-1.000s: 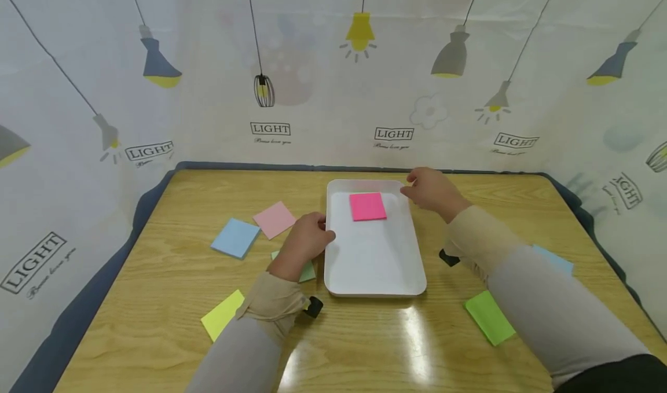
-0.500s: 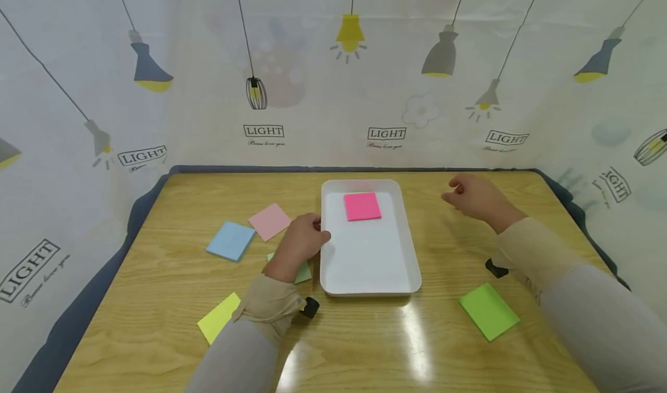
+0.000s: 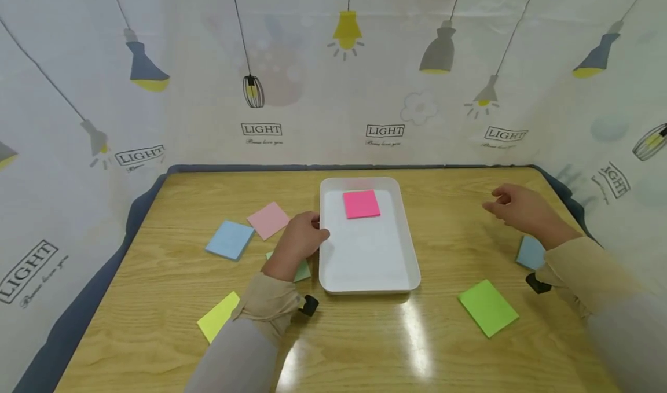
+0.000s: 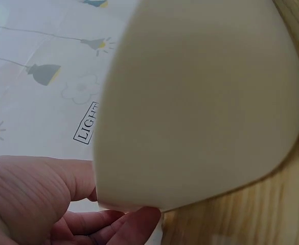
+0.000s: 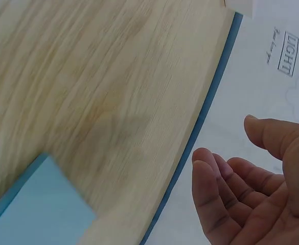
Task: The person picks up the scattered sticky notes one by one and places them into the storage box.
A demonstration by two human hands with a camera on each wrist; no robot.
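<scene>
A white tray (image 3: pixel 333 277) lies in the middle of the wooden table with a hot-pink sticky pad (image 3: pixel 361 204) at its far end. My left hand (image 3: pixel 300 239) grips the tray's left rim; the left wrist view shows the tray wall (image 4: pixel 200 102) close up with my fingers (image 4: pixel 123 224) curled under it. My right hand (image 3: pixel 516 208) hovers over the table's right side, fingers loosely curled and holding nothing, just beyond a light-blue pad (image 3: pixel 530 252). That blue pad (image 5: pixel 31 204) shows low in the right wrist view, with my right hand (image 5: pixel 251 199) empty.
Sticky pads lie about: pale pink (image 3: pixel 268 220), blue (image 3: pixel 230 239), yellow (image 3: pixel 219 315), a green one (image 3: pixel 488 307), and a mint one (image 3: pixel 303 270) partly under my left hand. Lamp-printed fabric walls enclose the table on three sides.
My right hand has left the tray's far right corner and swung right and toward me, over the blue pad. The left hand and tray have stayed put.
</scene>
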